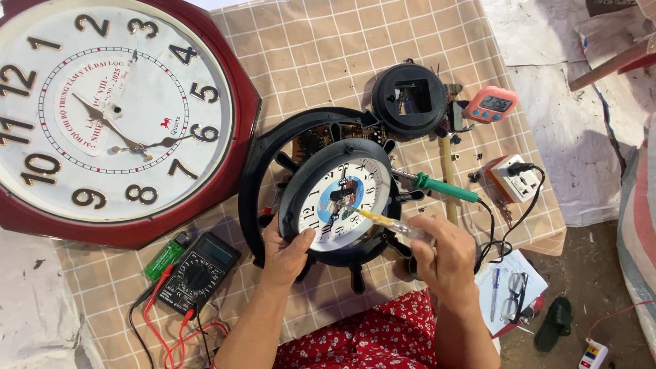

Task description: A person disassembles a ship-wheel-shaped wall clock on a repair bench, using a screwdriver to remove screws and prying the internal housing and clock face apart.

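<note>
From the head camera, the left hand (285,254) grips the near-left rim of a small round wall clock (339,201) with a black ship's-wheel frame, which lies face up on the checked cloth (307,55) just in front of the person. The right hand (445,254) is closed around a yellow-handled screwdriver (386,223), its tip resting at the centre of the dial. A large red octagonal clock (116,116) lies far left, a black multimeter (197,272) and green lighter (165,254) near left, a green-handled soldering iron (437,186) just right of the small clock, and a pink timer (492,104) far right.
</note>
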